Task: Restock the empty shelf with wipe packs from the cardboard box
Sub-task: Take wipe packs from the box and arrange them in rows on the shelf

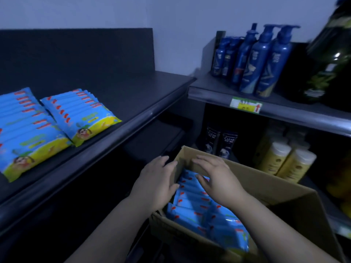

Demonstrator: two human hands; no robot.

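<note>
Cardboard box (281,188), open-topped, stands low at our right beside the dark shelf (117,103); in it lies a row of blue wipe packs (191,202), stacked on edge and filling the near part of the box. Two rows of the same packs (62,114) already lie on the left of the shelf; the stretch to their right is bare, so we judge the restocking partly done and the step in hand a fresh pick from the box. To do it well, we would bracket a short run of packs between both palms, press inward evenly so that none slips out of the middle, lift them clear of the box wall, and set them just beside the row already placed.

Left hand (157,183): fingers loosely extended and close together, lying against the box's left wall at its rim and touching the near end of the packs; it grips nothing yet.

Right hand (216,179): fingers spread and gently curled, palm down over the far end of the row, fingertips (201,180) resting on the pack tops; whether any pack is pinched we cannot tell, but none is lifted.
</note>
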